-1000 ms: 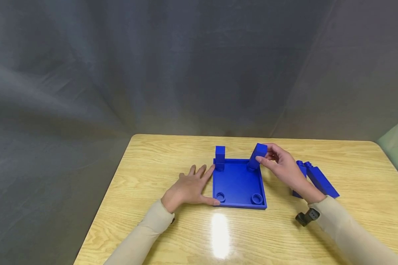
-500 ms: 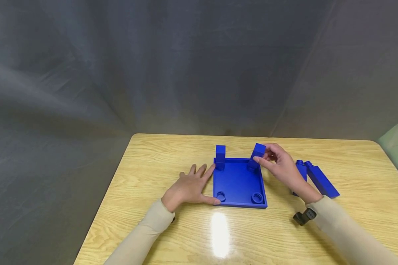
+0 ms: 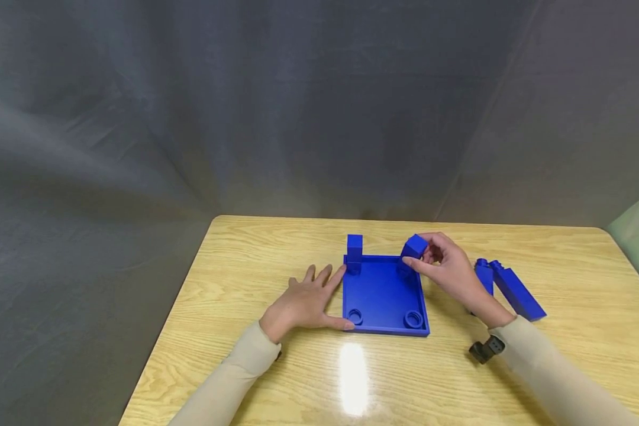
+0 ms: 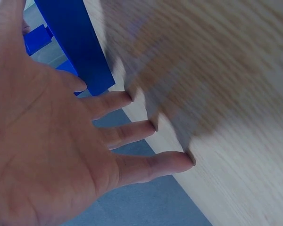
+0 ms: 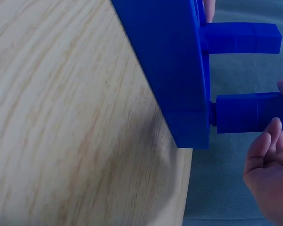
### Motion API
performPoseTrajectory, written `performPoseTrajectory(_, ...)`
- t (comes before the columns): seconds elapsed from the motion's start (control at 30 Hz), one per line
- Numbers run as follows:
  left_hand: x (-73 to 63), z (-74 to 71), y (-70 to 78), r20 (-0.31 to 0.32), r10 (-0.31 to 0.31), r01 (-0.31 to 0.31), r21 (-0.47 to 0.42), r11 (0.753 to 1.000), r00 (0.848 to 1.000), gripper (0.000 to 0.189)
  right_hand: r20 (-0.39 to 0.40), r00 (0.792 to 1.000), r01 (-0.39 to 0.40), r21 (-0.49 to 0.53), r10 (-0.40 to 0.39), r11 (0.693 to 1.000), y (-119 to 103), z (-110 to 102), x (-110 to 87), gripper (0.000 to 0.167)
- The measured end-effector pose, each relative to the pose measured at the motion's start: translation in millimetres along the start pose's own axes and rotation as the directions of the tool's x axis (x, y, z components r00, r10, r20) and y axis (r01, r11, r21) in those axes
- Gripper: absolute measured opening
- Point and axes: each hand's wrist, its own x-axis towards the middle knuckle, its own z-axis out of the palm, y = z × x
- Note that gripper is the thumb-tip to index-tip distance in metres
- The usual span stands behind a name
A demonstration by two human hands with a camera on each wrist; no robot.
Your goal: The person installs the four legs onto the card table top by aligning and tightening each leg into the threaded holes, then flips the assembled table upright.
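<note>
A square blue panel (image 3: 382,296) with raised rims lies on the table, with round threaded sockets (image 3: 413,319) in its two near corners. In its back-left corner a blue square leg (image 3: 354,251) stands upright. My right hand (image 3: 449,269) pinches a second blue leg (image 3: 415,245) between thumb and fingers over the back-right corner. A narrow neck shows between that leg (image 5: 243,113) and the panel in the right wrist view. My left hand (image 3: 306,303) lies spread at the panel's left side, thumb and forefinger touching its rim; its fingers are straight in the left wrist view.
Two loose blue legs (image 3: 519,293) with threaded ends lie on the wooden table (image 3: 245,254) right of the panel, partly behind my right wrist. A dark curtain (image 3: 319,118) hangs behind the table's back edge.
The leg in my right hand has turned about its length and sits slightly more upright. My right fingers have shifted slightly left with it. My left hand stays in place.
</note>
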Motion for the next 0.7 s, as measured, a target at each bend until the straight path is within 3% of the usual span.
performPoseTrajectory(0.2, 0.2, 0.7, 0.5, 0.001, 0.001, -0.001, 0.001, 1.0, 1.0, 0.125, -0.027, 0.999, -0.046, -0.006, 0.046, 0.999, -1.1, 0.4, -0.4, 0.041)
performPoseTrajectory(0.37, 0.5, 0.7, 0.9, -0.002, 0.003, -0.003, -0.001, 1.0, 1.0, 0.125, -0.039, 0.999, -0.029, 0.017, 0.029, 0.999, 0.2, 1.0, 0.7, 0.031)
performPoseTrajectory(0.7, -0.8, 0.2, 0.2, -0.013, 0.007, -0.008, -0.008, 1.0, 1.0, 0.125, -0.021, 1.0, -0.013, -0.07, 0.011, 0.997, 2.1, -3.7, 2.7, 0.029)
